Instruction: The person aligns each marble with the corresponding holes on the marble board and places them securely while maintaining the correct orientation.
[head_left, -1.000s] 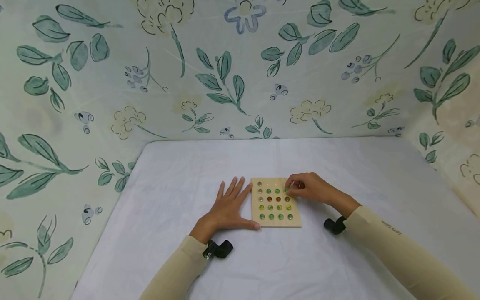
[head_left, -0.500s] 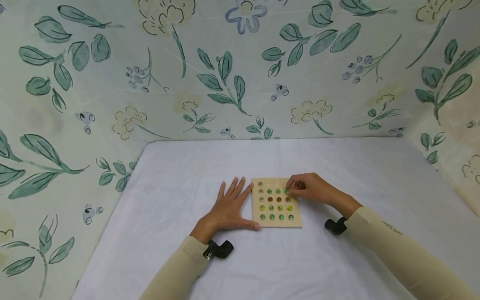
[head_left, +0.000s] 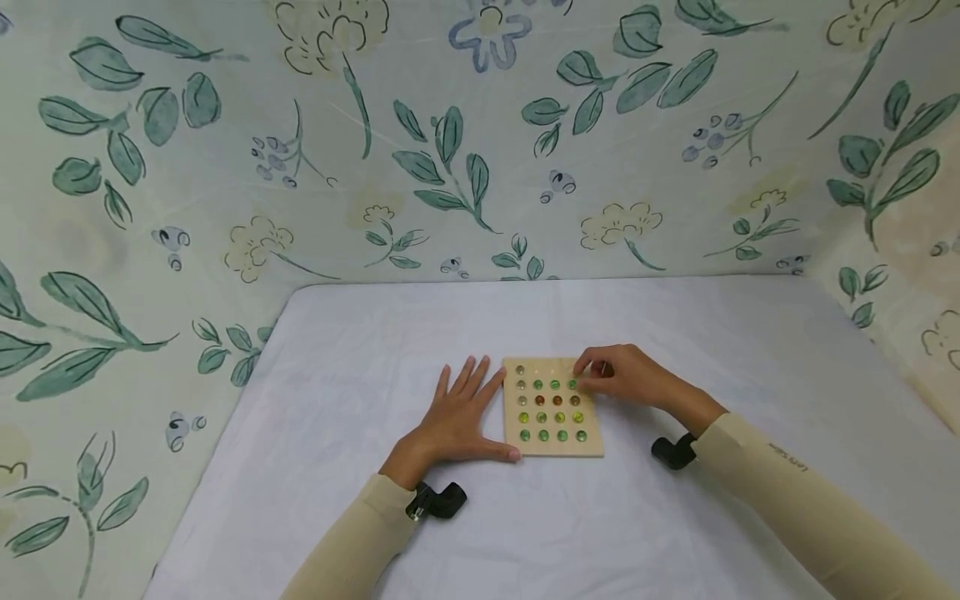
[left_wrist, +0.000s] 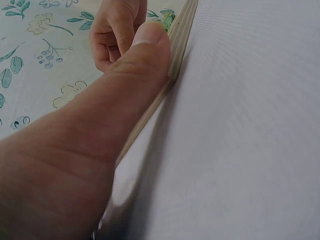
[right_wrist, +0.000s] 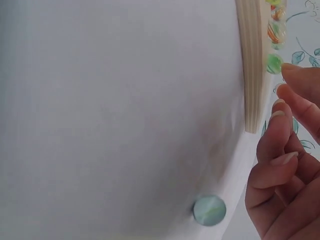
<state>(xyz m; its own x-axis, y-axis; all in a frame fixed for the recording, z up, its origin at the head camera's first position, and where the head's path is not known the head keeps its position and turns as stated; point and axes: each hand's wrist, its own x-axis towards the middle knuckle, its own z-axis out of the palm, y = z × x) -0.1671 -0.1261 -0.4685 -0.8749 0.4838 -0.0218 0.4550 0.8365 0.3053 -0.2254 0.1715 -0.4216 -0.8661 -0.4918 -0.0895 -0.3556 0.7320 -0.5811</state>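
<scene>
Up close, the right hand (head_left: 628, 379) hovers over the far right corner of the wooden board (head_left: 552, 407), its fingers (right_wrist: 280, 135) curled inward with the tips gathered beside a green marble (right_wrist: 274, 63) that sits in a hole of the board. From the right wrist view the fingertip is just beside that marble, perhaps brushing it — the angle is too oblique to tell whether it is pinched, so the grip cannot be called. Below that hand's palm, on the white cloth, lies a loose pale green marble (right_wrist: 209, 210), apart from the board's edge.

Leftward of the right hand, the board lies flat on the table (head_left: 375, 350), with rows of marbles in its holes: greens along the near rows, brownish orange ones in the middle row, and a few bare holes along the far row nearest the right fingertips.

The left hand (head_left: 459, 417) lies on the far side of the board from the right hand — flat on the cloth, fingers spread and straight, holding nothing. Its thumb (left_wrist: 145, 55) presses against the board's left edge, as the left wrist view shows plainly.

Both forearms wear cream sleeves (head_left: 780, 492), each with a small black camera mount (head_left: 437, 502) at the wrist. Beyond the hands hangs a floral printed backdrop (head_left: 450, 150).
</scene>
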